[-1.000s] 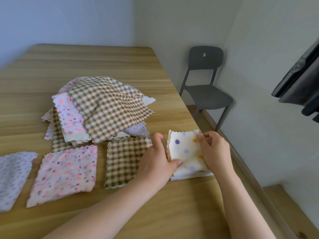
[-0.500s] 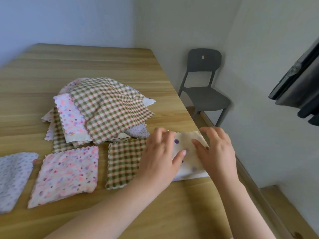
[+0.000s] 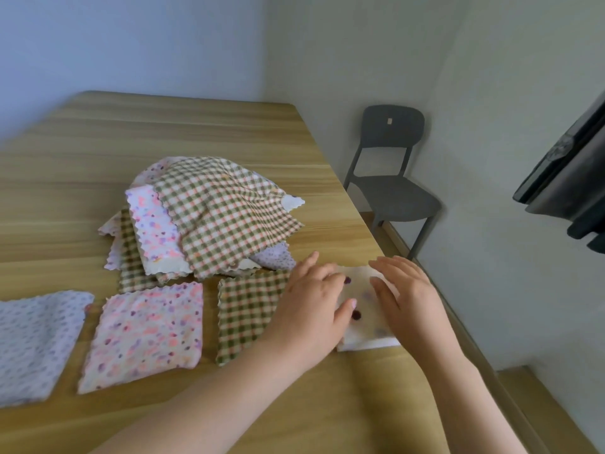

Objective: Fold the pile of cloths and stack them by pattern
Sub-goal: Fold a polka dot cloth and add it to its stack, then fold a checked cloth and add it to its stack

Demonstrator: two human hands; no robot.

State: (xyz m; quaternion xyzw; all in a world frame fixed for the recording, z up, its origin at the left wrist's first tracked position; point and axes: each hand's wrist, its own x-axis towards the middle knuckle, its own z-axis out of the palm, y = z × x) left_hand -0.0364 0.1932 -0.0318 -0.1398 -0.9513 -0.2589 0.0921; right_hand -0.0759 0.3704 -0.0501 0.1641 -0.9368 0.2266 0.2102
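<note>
Right now both hands lie flat on the white dotted cloth, which is folded into a small square directly under the palms. The left hand has its fingers straight and spread, the thumb pressing the cloth's left part. The right hand presses the right part with its fingers extended. Neither hand grips anything; they only press the fold down.

The unfolded pile lies beyond and to the left of the hands. Its near edge is just past the left fingertips, so the left hand is clearly the nearer one. The green checked cloth on top slopes down toward that hand. I judge its lower right edge the easiest place to take hold, though blur makes it hard to tell where that edge ends.

Just left of the left hand sit the folded squares in a row: a checked square, partly under the left wrist, then a pink speckled square, then a lilac square farthest off.
</note>
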